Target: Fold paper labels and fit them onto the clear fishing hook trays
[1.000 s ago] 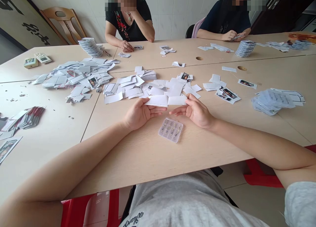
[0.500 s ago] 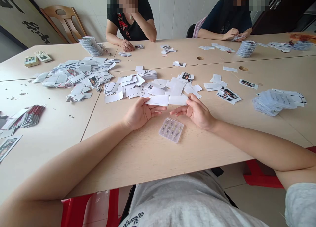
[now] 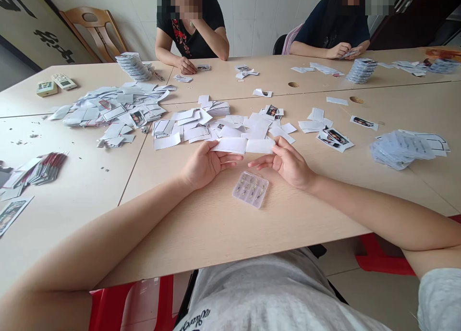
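White paper strip crosswise between both hands, long axis left to right.

Nearest, clear plastic box just below the strip. Left hand: thumb on left end, other fingers spread. Right hand: thumb and forefinger pinching right end. Loose white slips beyond. Hands and strip unchanged since the earlier frame.

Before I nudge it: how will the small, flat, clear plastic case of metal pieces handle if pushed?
Probably light and stiff: the clear plastic case is flat, so it should slide, not tip, on the smooth pale tabletop. The metal pieces inside look set in rows but might shift.
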Demonstrator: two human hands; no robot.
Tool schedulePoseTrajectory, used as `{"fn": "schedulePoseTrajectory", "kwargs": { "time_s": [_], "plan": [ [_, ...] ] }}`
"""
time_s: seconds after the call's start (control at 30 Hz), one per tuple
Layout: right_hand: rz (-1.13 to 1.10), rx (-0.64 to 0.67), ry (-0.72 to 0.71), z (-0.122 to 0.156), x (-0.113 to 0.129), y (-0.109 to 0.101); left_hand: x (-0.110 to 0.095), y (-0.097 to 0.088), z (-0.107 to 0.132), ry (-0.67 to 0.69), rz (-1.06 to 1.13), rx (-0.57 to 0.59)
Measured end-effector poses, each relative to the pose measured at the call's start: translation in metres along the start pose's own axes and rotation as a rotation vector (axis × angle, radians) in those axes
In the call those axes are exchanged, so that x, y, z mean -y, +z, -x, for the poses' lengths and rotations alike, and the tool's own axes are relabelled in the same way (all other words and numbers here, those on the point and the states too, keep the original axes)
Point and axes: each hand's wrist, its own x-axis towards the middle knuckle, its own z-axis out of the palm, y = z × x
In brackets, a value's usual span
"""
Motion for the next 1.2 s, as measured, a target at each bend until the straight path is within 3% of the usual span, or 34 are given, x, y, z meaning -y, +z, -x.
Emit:
{"fn": "schedulePoseTrajectory", "kwargs": {
  "time_s": [0.2,0.3,0.47,0.53,0.63,0.83,0.97,1.2],
  "plan": [
    [-0.032,0.022,-0.005,0.0,-0.003,0.002,0.009,0.008,0.008,0.225,-0.158,0.021],
    [-0.019,0.019,0.02,0.001,-0.006,0.005,0.012,0.008,0.014,0.354,-0.377,0.094],
    [0.018,0.056,0.025,0.004,-0.005,0.009,0.013,0.004,0.017,0.437,-0.765,0.246],
    [0.035,0.065,0.029,0.004,-0.004,0.01,0.014,0.006,0.018,0.496,-0.915,0.197],
    [0.042,0.074,0.028,0.004,-0.005,0.01,0.016,0.011,0.019,0.613,-1.078,0.024],
    [0.026,0.072,0.081,0.005,-0.006,0.009,0.019,0.012,0.018,0.765,-1.218,-0.161],
    [0.017,0.06,0.097,0.004,-0.006,0.009,0.019,0.013,0.018,0.739,-1.208,-0.19],
    [-0.014,-0.002,0.122,0.005,-0.006,0.011,0.017,0.016,0.019,0.569,-1.069,-0.21]
  ]
}}
